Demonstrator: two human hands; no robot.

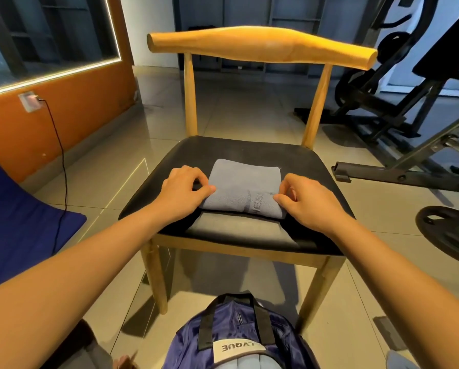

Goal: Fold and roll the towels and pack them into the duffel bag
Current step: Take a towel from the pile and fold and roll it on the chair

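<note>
A grey-blue towel [243, 182] lies folded on the black seat of a wooden chair [223, 150], its near edge curled into a partial roll with stitched lettering showing. My left hand [181, 191] pinches the roll's left end. My right hand [306, 199] pinches its right end. A navy duffel bag [233, 339] with black handles and a white label stands open on the floor below the chair's front edge; something pale grey-blue shows inside its opening.
Black gym equipment [398, 107] and a weight plate [448, 233] stand to the right. A blue mat [18, 222] leans at the left, with a black cable [62, 166] running from a wall socket. Tiled floor surrounds the chair.
</note>
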